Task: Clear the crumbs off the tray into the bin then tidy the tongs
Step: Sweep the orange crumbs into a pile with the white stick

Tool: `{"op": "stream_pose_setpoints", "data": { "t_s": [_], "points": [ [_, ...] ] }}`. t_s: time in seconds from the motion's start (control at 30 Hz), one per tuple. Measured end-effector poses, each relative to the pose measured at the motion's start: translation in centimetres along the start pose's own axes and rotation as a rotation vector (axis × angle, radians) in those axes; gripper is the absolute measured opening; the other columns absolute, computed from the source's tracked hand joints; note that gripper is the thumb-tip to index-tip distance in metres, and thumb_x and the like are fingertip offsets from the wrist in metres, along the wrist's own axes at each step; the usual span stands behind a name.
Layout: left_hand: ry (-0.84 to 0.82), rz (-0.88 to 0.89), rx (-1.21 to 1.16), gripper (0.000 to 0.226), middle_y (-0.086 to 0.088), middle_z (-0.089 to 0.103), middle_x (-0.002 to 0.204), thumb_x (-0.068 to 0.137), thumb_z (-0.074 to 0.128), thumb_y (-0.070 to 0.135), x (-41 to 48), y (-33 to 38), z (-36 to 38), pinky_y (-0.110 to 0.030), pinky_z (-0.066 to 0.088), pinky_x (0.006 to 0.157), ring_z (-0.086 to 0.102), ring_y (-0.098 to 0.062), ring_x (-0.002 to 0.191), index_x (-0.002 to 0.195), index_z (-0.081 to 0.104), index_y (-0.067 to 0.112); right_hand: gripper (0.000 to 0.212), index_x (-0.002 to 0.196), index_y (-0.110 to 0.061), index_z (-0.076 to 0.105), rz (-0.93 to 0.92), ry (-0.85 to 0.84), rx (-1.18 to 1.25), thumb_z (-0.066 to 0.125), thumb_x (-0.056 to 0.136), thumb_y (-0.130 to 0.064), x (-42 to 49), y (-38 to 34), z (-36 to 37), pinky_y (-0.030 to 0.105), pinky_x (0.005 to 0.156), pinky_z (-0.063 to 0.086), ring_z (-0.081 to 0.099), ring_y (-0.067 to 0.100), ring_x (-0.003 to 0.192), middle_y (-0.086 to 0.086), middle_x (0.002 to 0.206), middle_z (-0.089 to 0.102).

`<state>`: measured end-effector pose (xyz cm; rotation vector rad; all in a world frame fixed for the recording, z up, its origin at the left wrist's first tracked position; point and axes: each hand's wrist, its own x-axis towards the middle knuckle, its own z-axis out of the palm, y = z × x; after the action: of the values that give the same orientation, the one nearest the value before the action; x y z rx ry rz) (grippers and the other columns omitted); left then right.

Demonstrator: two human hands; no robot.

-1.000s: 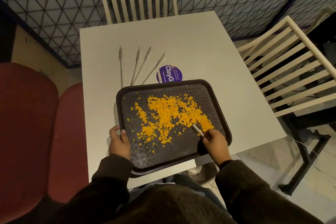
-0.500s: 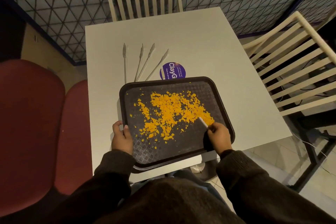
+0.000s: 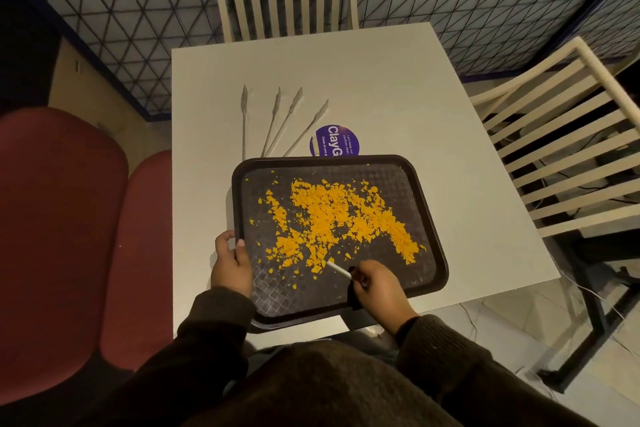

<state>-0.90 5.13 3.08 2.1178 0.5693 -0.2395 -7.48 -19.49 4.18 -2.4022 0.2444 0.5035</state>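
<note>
From where I watch, the orange crumbs lie loose across the middle of the dark tray, which overhangs the near edge of the white table. My left hand is clamped on the tray's left rim; my right hand is closed around a thin white stick, its tip at the crumbs nearest that grip. I judge a hard flick could scatter crumbs over the rim, or a tilt spill them floorward; no bin is in view. Beyond the tray, two metal tongs lie apart.
</note>
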Motion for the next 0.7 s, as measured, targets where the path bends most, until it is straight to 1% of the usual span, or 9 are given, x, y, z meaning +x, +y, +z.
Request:
{"op": "stream_pose_setpoints", "data": {
  "t_s": [0.1,0.2,0.23,0.3,0.37,0.43,0.5,0.57,0.7],
  "points": [
    [0.007,0.003,0.014,0.028,-0.009,0.060,0.096,0.097,0.031,0.031,-0.1,0.1,0.0,-0.024,0.037,0.056,0.054,-0.021,0.072,0.123,0.033,0.022,0.007,0.080,-0.010,0.060,0.088,0.080,0.037,0.056,0.084,-0.007,1.4,0.0,-0.1,0.028,0.072,0.043,0.057,0.024,0.082,0.008,0.088,0.060],
    [0.005,-0.016,0.014,0.028,-0.010,0.060,0.096,0.097,0.031,0.031,-0.2,0.0,-0.1,-0.028,0.040,0.064,0.056,-0.024,0.075,0.123,0.033,0.022,0.006,0.085,-0.007,0.063,0.238,0.163,0.153,0.057,0.084,-0.007,2.9,0.4,-0.7,0.032,0.075,0.049,0.060,0.025,0.082,0.009,0.089,0.063],
    [0.004,-0.022,0.015,0.028,-0.009,0.060,0.094,0.097,0.031,0.031,-0.2,0.0,-0.1,-0.028,0.040,0.064,0.056,-0.023,0.073,0.123,0.033,0.022,0.006,0.083,-0.007,0.063,0.274,0.192,0.195,0.058,0.084,-0.006,3.4,0.7,-0.9,0.031,0.073,0.048,0.060,0.025,0.080,0.010,0.086,0.064],
    [0.012,-0.015,0.023,0.028,-0.008,0.059,0.084,0.097,0.031,0.030,-0.3,0.1,0.0,-0.026,0.037,0.056,0.054,-0.019,0.064,0.123,0.034,0.021,0.007,0.080,-0.006,0.064,0.344,0.250,0.252,0.057,0.083,-0.004,4.2,1.5,-1.6,0.029,0.070,0.042,0.058,0.025,0.077,0.012,0.082,0.065],
    [0.026,-0.004,0.030,0.027,-0.004,0.057,0.073,0.097,0.032,0.029,-0.3,0.1,0.0,-0.023,0.033,0.049,0.052,-0.016,0.058,0.122,0.034,0.020,0.006,0.081,-0.004,0.064,0.412,0.299,0.275,0.057,0.082,-0.003,4.8,2.5,-2.4,0.029,0.071,0.040,0.057,0.026,0.077,0.014,0.084,0.064],
    [0.028,-0.008,0.029,0.027,-0.002,0.055,0.068,0.097,0.032,0.029,-0.2,0.1,0.0,-0.021,0.033,0.048,0.051,-0.015,0.056,0.123,0.034,0.020,0.005,0.081,-0.006,0.062,0.449,0.323,0.276,0.057,0.082,-0.004,5.1,3.4,-3.1,0.030,0.073,0.040,0.058,0.027,0.080,0.012,0.085,0.063],
    [0.022,-0.013,0.036,0.028,-0.003,0.057,0.073,0.097,0.032,0.030,0.1,0.1,0.0,-0.021,0.033,0.049,0.052,-0.013,0.058,0.123,0.034,0.021,0.005,0.082,-0.009,0.061,0.418,0.302,0.251,0.057,0.083,-0.006,5.0,3.9,-3.3,0.030,0.072,0.041,0.058,0.026,0.081,0.009,0.084,0.063],
    [0.019,-0.015,0.041,0.027,-0.006,0.059,0.082,0.096,0.032,0.030,0.3,0.2,0.0,-0.021,0.033,0.050,0.052,-0.012,0.061,0.122,0.034,0.023,0.004,0.085,-0.010,0.062,0.321,0.238,0.200,0.058,0.084,-0.007,4.4,3.8,-3.1,0.029,0.072,0.041,0.058,0.022,0.080,0.006,0.085,0.062],
    [0.029,-0.007,0.049,0.027,-0.006,0.060,0.082,0.096,0.032,0.031,0.4,0.3,0.0,-0.021,0.032,0.049,0.052,-0.011,0.061,0.122,0.035,0.023,0.009,0.081,-0.008,0.065,-0.083,0.064,-0.055,0.060,0.080,0.000,1.8,3.1,-2.3,0.028,0.066,0.041,0.056,0.023,0.079,0.006,0.081,0.062]
  ]
}}
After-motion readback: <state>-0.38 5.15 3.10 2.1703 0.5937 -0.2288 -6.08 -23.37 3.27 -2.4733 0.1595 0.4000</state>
